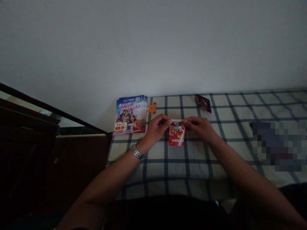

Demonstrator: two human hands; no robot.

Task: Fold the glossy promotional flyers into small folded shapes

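Note:
Between my two hands is a red printed paper leaflet (177, 135) with cartoon figures, its print upside down to me. A narrow white strip runs along its far edge, where both hands pinch it. My left hand (158, 126), with a metal watch on the wrist, grips the far left corner between thumb and fingers. My right hand (199, 126) pinches the far right corner the same way. The leaflet hangs or lies toward me over the checked cloth; I cannot tell whether its near edge touches.
A stack of colourful flyers (130, 116) lies at the left by the wall, beside an orange bear figure (152, 108). A small dark folded paper (203, 103) rests near the wall. A blurred-out item (279, 145) is at the right. The checked cloth (155, 169) covers the surface.

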